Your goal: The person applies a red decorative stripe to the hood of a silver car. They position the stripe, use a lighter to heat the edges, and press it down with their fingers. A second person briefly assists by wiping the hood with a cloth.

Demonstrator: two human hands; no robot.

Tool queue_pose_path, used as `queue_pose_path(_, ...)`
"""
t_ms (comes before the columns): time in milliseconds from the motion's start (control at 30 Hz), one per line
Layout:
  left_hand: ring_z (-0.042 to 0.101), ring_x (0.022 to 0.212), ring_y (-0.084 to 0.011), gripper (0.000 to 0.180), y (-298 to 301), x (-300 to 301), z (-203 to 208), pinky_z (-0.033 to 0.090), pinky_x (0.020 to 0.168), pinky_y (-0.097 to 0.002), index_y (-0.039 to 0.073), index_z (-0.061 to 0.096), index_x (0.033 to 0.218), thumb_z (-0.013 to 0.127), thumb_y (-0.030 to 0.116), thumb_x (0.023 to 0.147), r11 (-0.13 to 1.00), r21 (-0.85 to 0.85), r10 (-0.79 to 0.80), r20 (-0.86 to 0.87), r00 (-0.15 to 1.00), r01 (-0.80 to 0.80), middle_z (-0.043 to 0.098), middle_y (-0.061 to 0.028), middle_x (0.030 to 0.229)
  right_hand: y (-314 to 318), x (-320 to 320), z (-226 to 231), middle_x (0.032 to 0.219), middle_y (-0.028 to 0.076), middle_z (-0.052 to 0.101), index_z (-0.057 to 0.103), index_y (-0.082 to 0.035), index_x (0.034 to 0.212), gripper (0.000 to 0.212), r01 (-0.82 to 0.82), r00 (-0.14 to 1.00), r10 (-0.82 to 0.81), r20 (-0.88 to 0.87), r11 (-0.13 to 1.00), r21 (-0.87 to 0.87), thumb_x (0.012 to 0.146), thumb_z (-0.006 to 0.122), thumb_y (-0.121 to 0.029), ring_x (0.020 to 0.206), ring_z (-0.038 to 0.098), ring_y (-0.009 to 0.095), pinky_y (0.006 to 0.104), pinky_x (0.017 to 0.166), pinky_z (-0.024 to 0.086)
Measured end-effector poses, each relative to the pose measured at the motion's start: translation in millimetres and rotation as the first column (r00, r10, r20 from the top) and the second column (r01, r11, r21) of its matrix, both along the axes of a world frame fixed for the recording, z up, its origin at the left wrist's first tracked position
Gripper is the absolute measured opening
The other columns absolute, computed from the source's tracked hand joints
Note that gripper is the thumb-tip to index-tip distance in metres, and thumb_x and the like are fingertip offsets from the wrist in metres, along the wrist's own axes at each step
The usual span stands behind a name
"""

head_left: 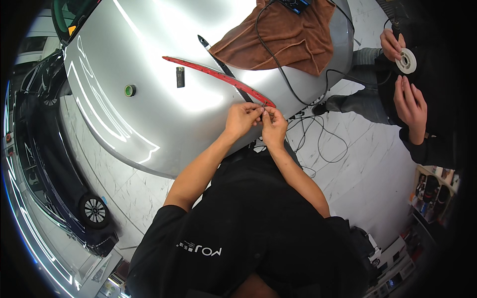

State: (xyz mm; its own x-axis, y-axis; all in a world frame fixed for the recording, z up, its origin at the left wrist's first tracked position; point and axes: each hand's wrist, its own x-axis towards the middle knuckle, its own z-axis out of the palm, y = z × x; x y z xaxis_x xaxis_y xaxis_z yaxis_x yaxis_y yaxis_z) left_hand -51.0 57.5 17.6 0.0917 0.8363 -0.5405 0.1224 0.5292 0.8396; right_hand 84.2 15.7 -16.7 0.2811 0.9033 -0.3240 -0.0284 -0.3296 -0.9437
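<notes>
My left hand [241, 119] and my right hand [275, 127] meet at the near end of a long, curved red strip [213, 73] with dark edges. The strip lies on the silver car hood [164, 119]. The fingers of each hand are closed in a pinch, fingertips almost touching. A small dark bit shows between them, too small to name. Under the strip, crossing it, runs a black blade-like strip [204, 41]. A black lighter-sized block [180, 77] and a small round green-and-black tin [130, 90] lie left of the red strip.
A brown cloth [278, 39] covers the far right of the hood, with a black cable [285, 74] across it. At right, another person's hands [411, 107] hold a white tape roll [407, 61]. Cables [328, 159] coil on the tiled floor; a dark car [59, 149] stands at left.
</notes>
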Motion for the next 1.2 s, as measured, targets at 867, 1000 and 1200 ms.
queue_pose_path(867,0.064,0.064,-0.0109,0.025,-5.6,17.3,-18.1,0.051,0.06,-0.0279,-0.003,0.08,0.11,0.068,0.019,0.111,0.991,0.115,0.071,-0.043,0.997,-0.066,0.072,-0.0026,0.076,-2.8,2.6,14.0,0.105,0.012,0.079,0.062,0.003,0.125,0.03,-0.034,0.983,0.002,0.183,0.985,0.169,0.101,0.08,-0.002,0.089,0.075,0.014,0.0287,0.078,0.062)
queue_pose_path(1000,0.057,0.063,-0.0072,0.025,5.0,-9.3,4.8,0.047,0.058,-0.0239,-0.001,0.081,0.123,0.068,0.017,0.111,0.991,-0.136,0.014,0.156,0.988,0.008,0.065,0.0009,0.076,-4.6,6.4,8.5,0.098,0.007,0.078,0.071,0.002,0.119,0.02,-0.04,0.977,0.003,0.213,0.985,0.169,0.102,0.08,-0.005,0.083,0.072,0.012,0.0282,0.073,0.059)
queue_pose_path(1200,0.061,0.069,-0.0063,0.023,-0.1,-11.5,-0.6,0.049,0.059,-0.0232,-0.002,0.082,0.123,0.073,0.014,0.108,0.992,-0.123,0.013,0.12,0.993,0.002,0.073,0.0002,0.085,-4.1,4.3,10.2,0.093,0.005,0.077,0.079,0.002,0.113,0.014,-0.058,0.968,0.011,0.252,0.982,0.182,0.103,0.079,-0.007,0.078,0.07,0.01,0.0284,0.071,0.057)
